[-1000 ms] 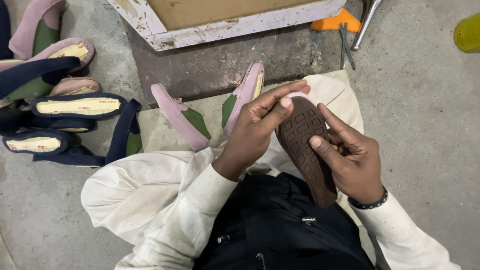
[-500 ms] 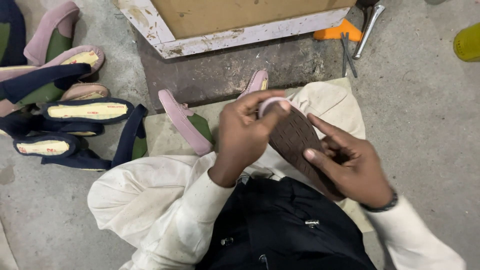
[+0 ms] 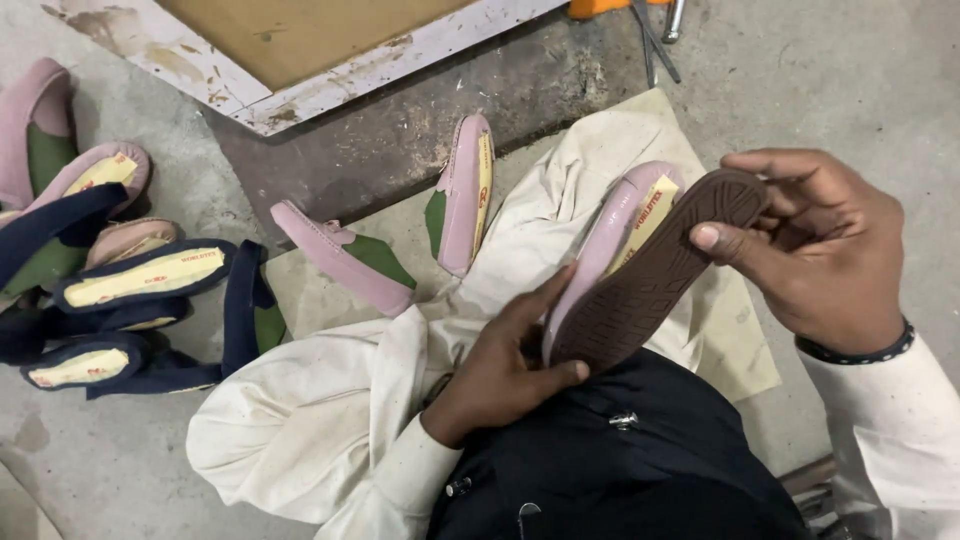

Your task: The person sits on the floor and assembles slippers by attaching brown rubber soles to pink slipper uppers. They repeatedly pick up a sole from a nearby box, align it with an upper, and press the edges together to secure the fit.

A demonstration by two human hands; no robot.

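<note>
A pink shoe upper [image 3: 622, 232] with a yellow insole lies against a dark brown ridged sole [image 3: 655, 275], both held over my lap. My left hand [image 3: 500, 365] grips their near end, thumb on the sole and fingers behind the pink upper. My right hand [image 3: 815, 240] holds the far tip of the sole, thumb pressed on its tread. Beneath them lies white cloth [image 3: 340, 420] over my knees.
Two pink and green shoes [image 3: 465, 190] [image 3: 345, 257] lie on a beige mat [image 3: 735, 330] ahead. A pile of navy and pink shoes [image 3: 110, 280] sits at left. A white-framed board [image 3: 330, 45] is at the top, with pliers [image 3: 655, 35] and an orange thing nearby.
The sole and pink upper have swung from upright to lying slanted across my lap. My right hand moved up to the sole's far tip; my left dropped to its near end.
</note>
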